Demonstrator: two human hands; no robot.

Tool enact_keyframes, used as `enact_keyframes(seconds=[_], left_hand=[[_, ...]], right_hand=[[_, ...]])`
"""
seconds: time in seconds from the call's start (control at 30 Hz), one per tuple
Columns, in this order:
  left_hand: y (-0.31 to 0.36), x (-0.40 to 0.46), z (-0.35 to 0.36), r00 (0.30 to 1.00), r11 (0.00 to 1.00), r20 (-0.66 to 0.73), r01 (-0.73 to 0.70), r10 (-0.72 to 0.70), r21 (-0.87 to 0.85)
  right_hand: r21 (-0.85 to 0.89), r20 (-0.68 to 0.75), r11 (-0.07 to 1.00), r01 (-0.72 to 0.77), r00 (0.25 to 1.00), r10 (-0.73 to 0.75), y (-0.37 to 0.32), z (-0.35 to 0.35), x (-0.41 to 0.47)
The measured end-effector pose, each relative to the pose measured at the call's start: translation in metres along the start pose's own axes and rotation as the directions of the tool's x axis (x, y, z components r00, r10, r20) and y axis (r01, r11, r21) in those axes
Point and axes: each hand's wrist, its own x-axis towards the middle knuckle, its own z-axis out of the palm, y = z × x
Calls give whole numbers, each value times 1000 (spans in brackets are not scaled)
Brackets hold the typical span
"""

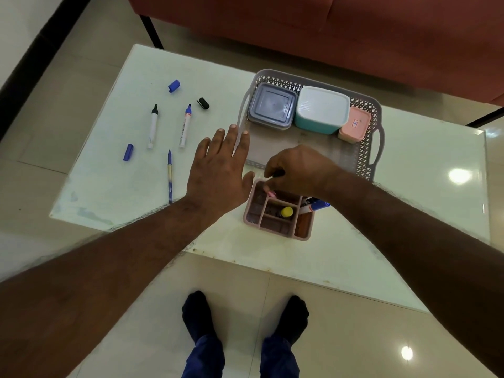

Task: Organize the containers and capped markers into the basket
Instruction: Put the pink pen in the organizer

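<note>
A grey lattice basket [366, 156] stands on the white table [109, 181]. Along its far side sit a grey lidded container [272, 106], a teal container with a white lid [323, 109] and a small pink container [354, 124]. In front of the basket is a pink divided organizer [305, 236] with a yellow-capped item [287, 211] and a blue-capped marker [319, 205] in it. My right hand [300, 170] is over the organizer's far edge, closed on a dark-ended marker. My left hand [221, 165] is flat and empty, its fingertips at the basket's left rim.
To the left lie a black-tipped marker [153, 126], a blue-tipped marker [185, 126] and a blue pen [170, 175], all uncapped. Loose caps: blue [174, 85], black [203, 103], blue [128, 152]. A red sofa [327, 28] stands behind the table.
</note>
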Motion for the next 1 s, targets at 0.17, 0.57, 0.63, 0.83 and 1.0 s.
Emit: enact_keyframes(seconds=[0.17, 0.57, 0.63, 0.83, 1.0], left_hand=[[-3, 3, -3, 1000, 1000, 7, 8, -7, -3], [-22, -5, -6, 999, 999, 5, 50, -50, -21], [-29, -6, -5, 998, 997, -10, 68, -68, -25], [-64, -12, -2, 988, 989, -37, 149, -150, -20], [-114, -26, 5, 955, 956, -51, 288, -291, -53]], right_hand=[[187, 17, 979, -80, 997, 78, 9, 3, -4], [226, -120, 969, -97, 985, 127, 6, -13, 4], [223, -145, 971, -92, 981, 126, -3, -16, 12], [162, -195, 987, -15, 980, 47, -42, -15, 50], [112, -199, 993, 31, 980, -8, -81, 2, 90]])
